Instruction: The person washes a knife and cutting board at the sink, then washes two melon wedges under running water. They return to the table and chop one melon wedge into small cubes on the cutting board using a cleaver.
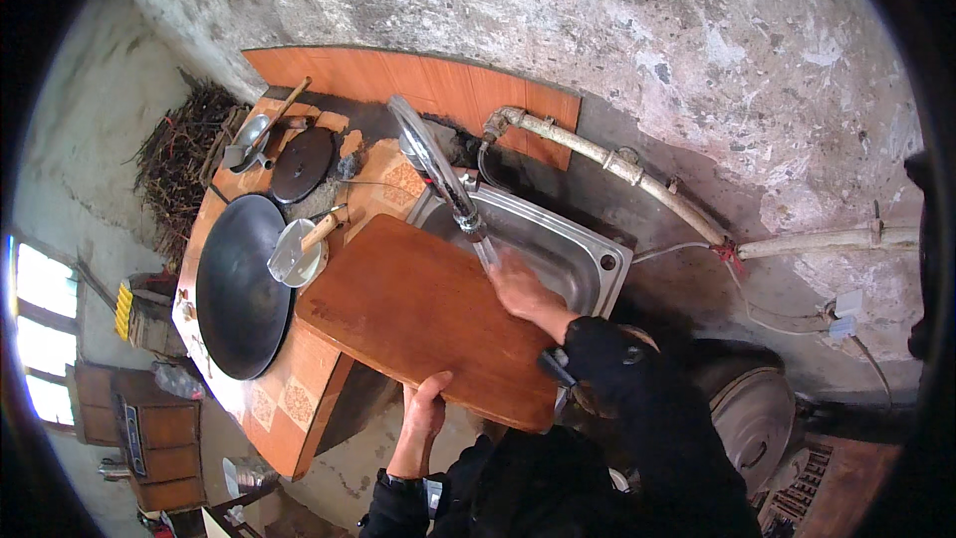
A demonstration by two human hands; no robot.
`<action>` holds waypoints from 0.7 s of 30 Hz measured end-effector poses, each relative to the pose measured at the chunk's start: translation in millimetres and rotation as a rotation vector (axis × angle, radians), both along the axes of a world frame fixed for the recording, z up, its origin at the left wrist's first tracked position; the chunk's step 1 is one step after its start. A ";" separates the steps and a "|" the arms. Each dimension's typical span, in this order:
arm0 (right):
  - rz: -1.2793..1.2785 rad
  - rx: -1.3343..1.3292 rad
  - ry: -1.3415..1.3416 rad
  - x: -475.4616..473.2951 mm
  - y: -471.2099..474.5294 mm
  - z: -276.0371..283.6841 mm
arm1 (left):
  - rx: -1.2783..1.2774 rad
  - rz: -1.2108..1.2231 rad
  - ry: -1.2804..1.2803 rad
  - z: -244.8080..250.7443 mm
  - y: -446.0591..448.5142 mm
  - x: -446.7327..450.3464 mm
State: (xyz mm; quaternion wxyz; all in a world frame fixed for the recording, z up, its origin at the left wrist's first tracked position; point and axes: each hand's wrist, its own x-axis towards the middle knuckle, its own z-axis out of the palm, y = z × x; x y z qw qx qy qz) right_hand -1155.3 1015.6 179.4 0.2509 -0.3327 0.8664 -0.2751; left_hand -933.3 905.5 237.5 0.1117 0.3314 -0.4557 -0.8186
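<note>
A wooden cutting board (418, 314) lies tilted across the near part of a stainless steel sink (616, 254). My left hand (424, 415) grips its near edge, with the thumb on top and the fingers hidden underneath. Over the sink reaches a chrome faucet (437, 175), and water runs from its spout. My right hand (519, 288) is in this stream at the board's far edge. Motion blurs its fingers, so I cannot tell whether they press on the wood. The board's top looks wet.
Left of the board, a large black wok (243, 288) is set into the tiled counter (287, 403). A ladle-like scoop (299, 254) rests at its rim. Behind are a dark round lid (302, 164) and a metal bowl (250, 138). A pipe (627, 168) runs along the wall.
</note>
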 end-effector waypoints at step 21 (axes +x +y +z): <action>0.301 -0.372 0.123 38.9 17.7 30.7 | -0.063 0.142 0.191 15.2 -27.8 -49.4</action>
